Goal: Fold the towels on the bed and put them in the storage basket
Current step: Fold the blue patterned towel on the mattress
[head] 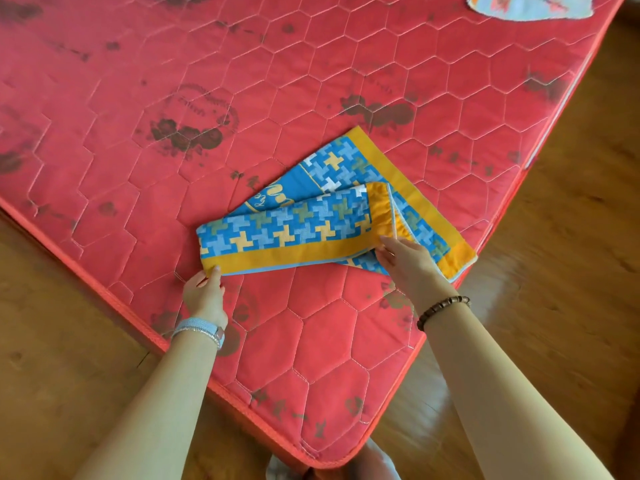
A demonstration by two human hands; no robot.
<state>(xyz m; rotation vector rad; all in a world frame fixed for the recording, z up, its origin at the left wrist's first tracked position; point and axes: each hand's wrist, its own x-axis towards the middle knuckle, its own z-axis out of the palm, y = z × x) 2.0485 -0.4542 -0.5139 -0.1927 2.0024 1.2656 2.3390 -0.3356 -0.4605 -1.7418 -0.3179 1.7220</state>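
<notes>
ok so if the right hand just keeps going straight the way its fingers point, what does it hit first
The right hand points up and slightly left, and its fingertips already touch the ruffled orange edge of the blue and yellow towel. Going on, it would likely push into that folded-over layer first.

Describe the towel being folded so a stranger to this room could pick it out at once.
Start at the red quilted mattress and go to its near corner. The towel lies there partly folded, its near edge gripped by the left hand and right hand. Its blue pinwheel print and wide yellow border distinguish it from the pale cloth at the far edge.
</notes>
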